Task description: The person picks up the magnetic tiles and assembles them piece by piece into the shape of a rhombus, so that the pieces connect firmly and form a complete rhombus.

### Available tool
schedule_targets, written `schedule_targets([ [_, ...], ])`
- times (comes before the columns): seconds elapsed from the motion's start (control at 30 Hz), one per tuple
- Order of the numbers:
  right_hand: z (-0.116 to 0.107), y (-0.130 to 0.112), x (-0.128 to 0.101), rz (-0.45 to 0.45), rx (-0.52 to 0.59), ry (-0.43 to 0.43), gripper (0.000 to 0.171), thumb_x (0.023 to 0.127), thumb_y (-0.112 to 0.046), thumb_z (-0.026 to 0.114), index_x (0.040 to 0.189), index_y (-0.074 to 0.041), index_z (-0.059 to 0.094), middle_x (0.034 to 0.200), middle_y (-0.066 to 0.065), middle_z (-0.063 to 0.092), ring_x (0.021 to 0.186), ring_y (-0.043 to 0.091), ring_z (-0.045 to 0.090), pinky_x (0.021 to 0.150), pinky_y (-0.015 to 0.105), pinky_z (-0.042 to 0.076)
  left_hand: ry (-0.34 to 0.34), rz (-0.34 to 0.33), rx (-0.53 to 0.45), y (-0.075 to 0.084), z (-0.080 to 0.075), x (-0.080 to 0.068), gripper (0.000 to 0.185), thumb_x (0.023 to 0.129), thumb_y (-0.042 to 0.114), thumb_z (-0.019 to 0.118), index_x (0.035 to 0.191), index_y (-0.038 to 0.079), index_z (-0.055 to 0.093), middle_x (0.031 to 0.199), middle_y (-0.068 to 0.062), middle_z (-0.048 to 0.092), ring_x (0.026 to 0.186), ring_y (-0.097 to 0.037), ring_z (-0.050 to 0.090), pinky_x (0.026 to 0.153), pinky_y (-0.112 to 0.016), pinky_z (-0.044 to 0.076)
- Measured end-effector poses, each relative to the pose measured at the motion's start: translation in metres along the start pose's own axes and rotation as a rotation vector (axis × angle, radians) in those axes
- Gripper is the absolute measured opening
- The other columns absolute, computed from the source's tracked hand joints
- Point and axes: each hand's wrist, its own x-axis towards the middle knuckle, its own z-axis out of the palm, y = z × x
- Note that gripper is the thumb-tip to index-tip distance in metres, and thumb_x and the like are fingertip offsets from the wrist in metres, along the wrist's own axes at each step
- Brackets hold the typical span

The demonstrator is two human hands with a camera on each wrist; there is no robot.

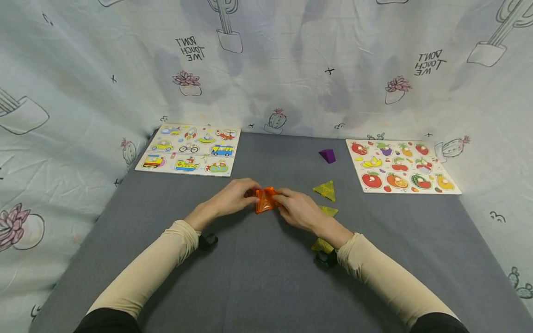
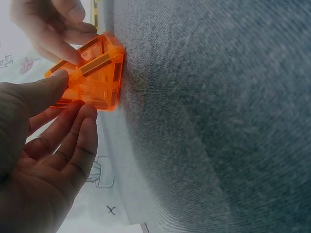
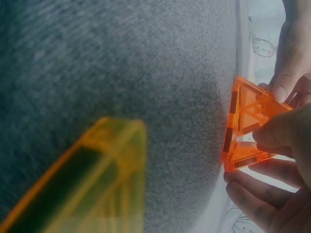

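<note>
Between the two hands, orange see-through triangular magnetic tiles (image 1: 264, 203) stand on the grey cloth, leaning together in a pyramid-like shape. My left hand (image 1: 231, 198) pinches them from the left, thumb on one side and fingers on the other in the left wrist view. From the right, my right hand (image 1: 300, 210) holds the same tiles between thumb and fingers. Dark magnet strips line the tile edges (image 3: 228, 141). Fingers hide part of the shape, so how all its edges meet cannot be told.
Yellow triangular tiles (image 1: 326, 190) lie in a column by the right hand; the nearest (image 1: 322, 245) is partly under the right wrist. A purple wedge block (image 1: 328, 156) sits farther back. A vehicle puzzle board (image 1: 189, 150) lies back left, a fruit puzzle board (image 1: 401, 166) back right.
</note>
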Motion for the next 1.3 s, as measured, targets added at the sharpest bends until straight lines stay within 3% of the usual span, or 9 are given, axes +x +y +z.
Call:
schedule_targets([
  [0.4,-0.0003,-0.0019,-0.0015,-0.030,0.011,0.049,0.029,0.087,-0.007,0.069,0.116,-0.004,0.070,0.122,0.013,0.066,0.098,0.026,0.069,0.080,0.037,0.058,-0.003,0.023,0.023,0.0040,0.0018,0.0033,0.028,0.090,0.014,0.071,0.116,0.004,0.068,0.102,-0.007,0.066,0.085,-0.013,0.061,0.075,-0.028,0.052],
  [0.97,0.0012,-0.0022,-0.0030,-0.021,-0.007,0.033,0.030,0.088,-0.010,0.070,0.118,-0.009,0.069,0.120,0.013,0.066,0.094,0.024,0.069,0.074,0.035,0.059,-0.012,0.047,0.049,0.0093,0.0019,0.0033,0.030,0.092,0.016,0.069,0.120,0.007,0.067,0.105,-0.005,0.065,0.090,-0.014,0.064,0.079,-0.029,0.054],
  [1.3,0.0007,-0.0026,-0.0033,-0.037,0.008,0.043,0.030,0.088,-0.009,0.070,0.118,-0.007,0.069,0.119,0.014,0.066,0.087,0.023,0.069,0.071,0.034,0.058,0.025,0.052,0.065,0.0092,0.0041,0.0045,0.024,0.095,0.022,0.065,0.114,0.009,0.069,0.103,-0.003,0.065,0.088,-0.013,0.062,0.077,-0.028,0.053],
])
